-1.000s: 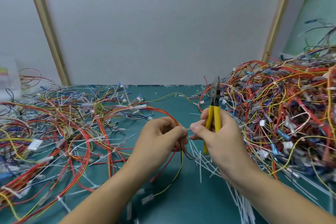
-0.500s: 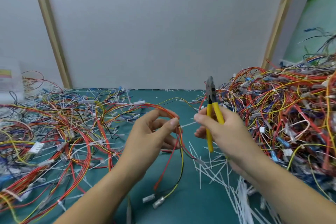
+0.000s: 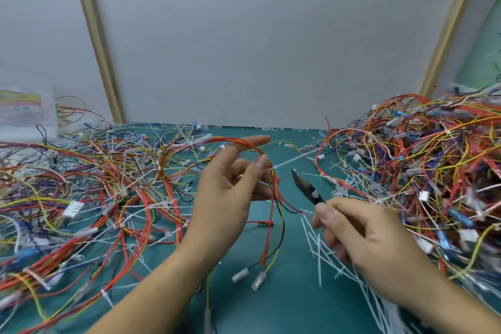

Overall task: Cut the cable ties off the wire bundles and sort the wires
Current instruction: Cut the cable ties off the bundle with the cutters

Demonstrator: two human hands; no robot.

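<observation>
Head view, single frame.

Left hand point(image 3: 225, 198) raised over the green mat point(image 3: 287, 304), fingers loosely spread, index extended toward the far wall. Thumb tip pressed against a small wire bundle point(image 3: 276, 198) of red, yellow and black leads. Bundle draped across the fingers, arched leftward toward the left wire pile point(image 3: 89, 198), and hung down past the palm. Lower ends of the bundle finished in clear-sleeved terminals point(image 3: 248, 278) lying on the mat between the two forearms.

Right hand point(image 3: 363, 236) closed around the cutters point(image 3: 307, 187), thumb on top. Handles hidden inside the fist; only the dark metal head seen, pointed up and left toward the bundle, tip just beside it but apart. Whether the cutter blades were parted: cannot tell, too blurred. A white cable tie tail point(image 3: 291, 161) seen jutting right from the bundle at thumb height, above the cutter tip.

Cut tie scraps point(image 3: 322, 255) scattered white on the mat under and left of the right hand. Right wire pile point(image 3: 423, 171) heaped higher than the left one, mostly red, yellow and blue, with white connectors. Left pile spread flatter, with a white multi-pin connector point(image 3: 72, 208) near its middle. Grey panel wall point(image 3: 257, 35) behind, wooden battens either side.
</observation>
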